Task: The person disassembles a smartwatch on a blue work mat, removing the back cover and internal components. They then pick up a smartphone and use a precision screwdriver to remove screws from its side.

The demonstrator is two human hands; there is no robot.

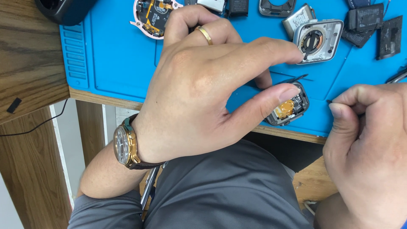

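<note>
Left hand (199, 89) thumb and fingers clamp the opened smartwatch case (288, 106) on the blue mat (114, 59). Right hand (364, 148) fingertips pinch a thin dark tool (330, 101) just beside it. Step looks like probing the internals; the tip needs careful placing next.

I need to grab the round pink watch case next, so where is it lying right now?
In the head view the round pink watch case lies at the top edge of the blue mat, left of centre, just beyond the left hand fingers.
</note>
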